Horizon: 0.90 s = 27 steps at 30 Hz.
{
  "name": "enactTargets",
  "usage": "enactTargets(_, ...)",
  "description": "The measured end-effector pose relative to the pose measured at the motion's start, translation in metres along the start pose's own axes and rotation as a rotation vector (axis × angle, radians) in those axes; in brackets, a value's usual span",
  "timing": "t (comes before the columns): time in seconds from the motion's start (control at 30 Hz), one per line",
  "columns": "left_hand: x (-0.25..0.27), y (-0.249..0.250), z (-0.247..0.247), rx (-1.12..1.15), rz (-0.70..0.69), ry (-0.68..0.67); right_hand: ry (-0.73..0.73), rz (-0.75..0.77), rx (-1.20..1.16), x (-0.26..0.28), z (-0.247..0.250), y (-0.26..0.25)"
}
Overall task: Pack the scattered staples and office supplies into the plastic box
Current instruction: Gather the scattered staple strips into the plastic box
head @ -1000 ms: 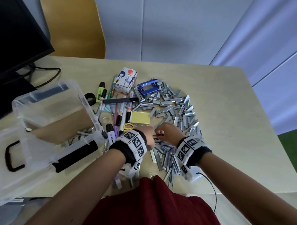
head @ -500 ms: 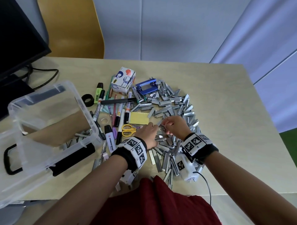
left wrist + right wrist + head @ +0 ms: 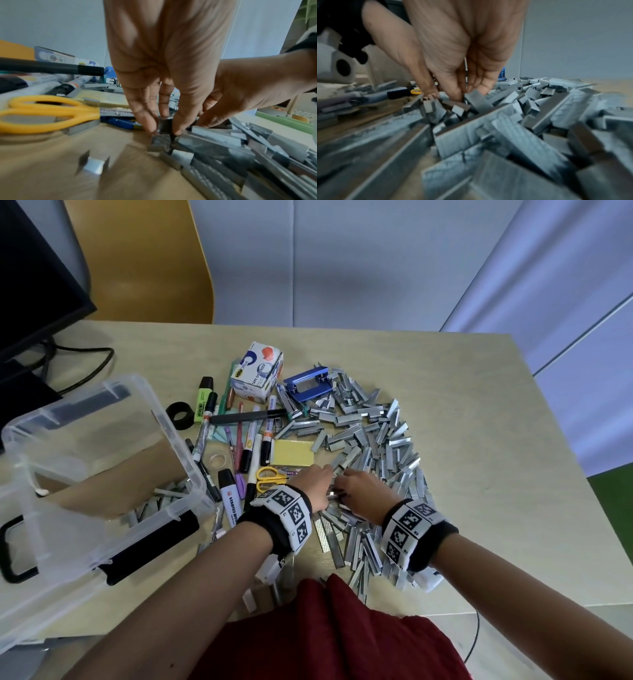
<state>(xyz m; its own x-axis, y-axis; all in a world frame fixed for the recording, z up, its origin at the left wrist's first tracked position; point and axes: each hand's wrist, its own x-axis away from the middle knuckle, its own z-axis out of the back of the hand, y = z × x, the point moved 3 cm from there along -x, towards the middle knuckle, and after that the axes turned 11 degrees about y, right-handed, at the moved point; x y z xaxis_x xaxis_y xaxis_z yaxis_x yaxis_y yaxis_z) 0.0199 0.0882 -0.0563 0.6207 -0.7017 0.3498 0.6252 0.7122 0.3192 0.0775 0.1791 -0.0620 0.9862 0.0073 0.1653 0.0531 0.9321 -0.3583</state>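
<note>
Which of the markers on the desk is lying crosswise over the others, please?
The long black marker lies sideways across the upright-running pens, its tip pointing toward the blue hole punch.

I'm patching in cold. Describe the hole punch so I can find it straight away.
Start at the clear plastic box on the left of the table, then look right, past the row of pens, to the grey heap of staples. At the heap's far left edge, just right of the white tape dispenser carton, sits the hole punch. It is the only solid blue metal thing there.
</note>
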Motion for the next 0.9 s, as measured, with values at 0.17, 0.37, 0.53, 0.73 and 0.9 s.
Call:
enactTargets(0.17, -0.005, -0.006, -0.002, 0.017, -0.018, -0.014, 0.021, -0.022, -0.015, -0.001, 0.003, 0.000)
enactTargets(0.37, -0.006, -0.010, -0.001, 0.132, 0.013, 0.048, 0.033, -0.198, -0.197, -0.004, 0.014, 0.008)
enactTargets(0.53, -0.010, -0.020, 0.002, 0.320, 0.134, 0.112, 0.074, -0.337, -0.377, -0.006, 0.025, 0.021)
enactTargets(0.73, -0.011, -0.016, 0.001, 0.294, 0.122, 0.067, 0.061, -0.594, -0.952, -0.003, 0.030, 0.030)
enactTargets(0.9, -0.011, 0.000, 0.003, 0.082, 0.070, 0.181, 0.142, -0.761, -1.215, -0.006, 0.030, 0.039)
